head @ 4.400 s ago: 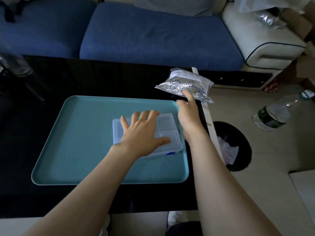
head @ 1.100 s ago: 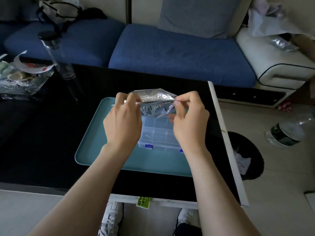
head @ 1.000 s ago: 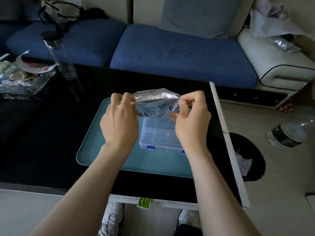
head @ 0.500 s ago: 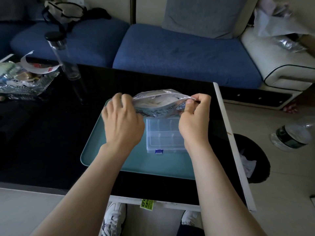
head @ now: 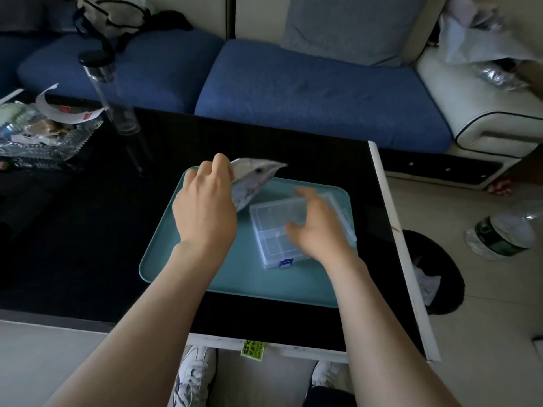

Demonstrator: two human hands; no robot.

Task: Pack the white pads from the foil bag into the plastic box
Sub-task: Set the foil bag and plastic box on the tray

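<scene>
Right hand (head: 317, 230) off foil bag (head: 252, 179), blurred, maybe touching plastic box (head: 269, 230).

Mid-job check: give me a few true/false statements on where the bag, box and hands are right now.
1. The left hand holds the foil bag. True.
2. The box sits on the bare table, off the tray. False: it lies on the teal tray.
3. Both hands grip the bag. False: only the left does; the right hand, blurred, is over the box.
4. A clear bottle with a black cap stands upright at the far left of the table. True.
5. White pads fill the box. False: no pads show in the compartments in view.
</scene>
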